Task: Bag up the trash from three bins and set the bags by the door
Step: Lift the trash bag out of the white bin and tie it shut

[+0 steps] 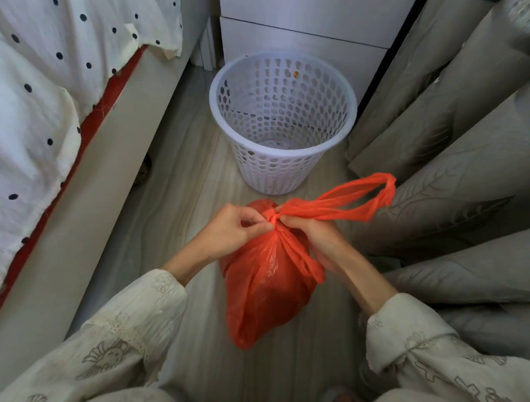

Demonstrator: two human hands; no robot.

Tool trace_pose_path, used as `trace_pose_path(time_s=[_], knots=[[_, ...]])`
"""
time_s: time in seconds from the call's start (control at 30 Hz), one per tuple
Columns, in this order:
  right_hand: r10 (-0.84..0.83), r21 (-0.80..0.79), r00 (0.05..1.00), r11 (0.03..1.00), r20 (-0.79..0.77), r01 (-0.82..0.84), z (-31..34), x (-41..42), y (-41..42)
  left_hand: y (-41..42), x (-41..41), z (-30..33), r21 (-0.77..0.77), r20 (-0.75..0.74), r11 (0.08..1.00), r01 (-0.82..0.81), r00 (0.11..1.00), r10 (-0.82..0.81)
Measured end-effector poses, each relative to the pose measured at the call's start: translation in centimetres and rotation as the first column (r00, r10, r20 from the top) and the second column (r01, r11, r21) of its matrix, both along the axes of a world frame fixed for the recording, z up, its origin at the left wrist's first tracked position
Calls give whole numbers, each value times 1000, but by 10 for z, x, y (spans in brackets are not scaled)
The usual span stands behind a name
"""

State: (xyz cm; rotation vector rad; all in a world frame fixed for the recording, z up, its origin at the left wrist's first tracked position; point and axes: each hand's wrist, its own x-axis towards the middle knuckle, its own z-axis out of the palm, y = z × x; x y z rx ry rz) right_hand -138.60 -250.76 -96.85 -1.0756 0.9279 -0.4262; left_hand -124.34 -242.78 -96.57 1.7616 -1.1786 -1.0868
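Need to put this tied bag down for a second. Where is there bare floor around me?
Bare floor lies between the bed frame and the red bag, left of the white basket. More shows below the bag, between the sleeves. The right is crowded: curtains reach nearly to the basket and right hand.

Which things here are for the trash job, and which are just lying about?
For the job:
red bag, being knotted
left hand and right hand, both with a grip at the knot
white bin

Just there:
bed
curtain
drawers
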Motion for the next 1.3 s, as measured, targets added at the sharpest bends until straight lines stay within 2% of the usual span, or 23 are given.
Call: trace_pose_path(time_s=[0.13, 0.27, 0.37, 0.5, 0.6, 0.77, 0.87, 1.03, 1.13, 1.3], knots=[[34, -64, 999, 997, -16, -35, 1, -2, 1, -3, 4, -2, 33, -80, 995, -94, 992, 96], [116, -271, 986, 952, -118, -145, 3, -4, -1, -1, 4, 2, 128, -220, 992, -17, 974, 46], [133, -268, 981, 949, -140, -167, 6, -5, 0, 0, 4, 7, 124, -229, 992, 19, 973, 10], [44, -282, 988, 956, -147, -85, 7, -4, 2, 0, 0, 13, 118, -165, 992, 50, 986, -30], [-57, -163, 989, 986, -134, 34, 4, -5, 3, -1, 0, 12, 125, -109, 992, 15, 994, -1], [-299, -109, 922, 954, -245, 281, -5, -8, -10, -1, 2, 8, 158, 240, 987, 21, 969, -59], [-340, -125, 880, 941, -331, 316, -16, -12, -17, 0, 3, 14, 137, 316, 990, -20, 949, -24], [-392, -156, 845, 920, -364, 359, -37, -22, -33, 2, 4, 14, 122, 422, 991, -49, 907, -7], [-319, -258, 859, 939, -400, 228, -19, -21, -27, 7, 10, 6, 137, 371, 990, -41, 929, -13], [-94, -317, 903, 947, -418, -48, 7, -14, -20, 17, 23, -5, 206, 199, 978, -26, 980, -16]])
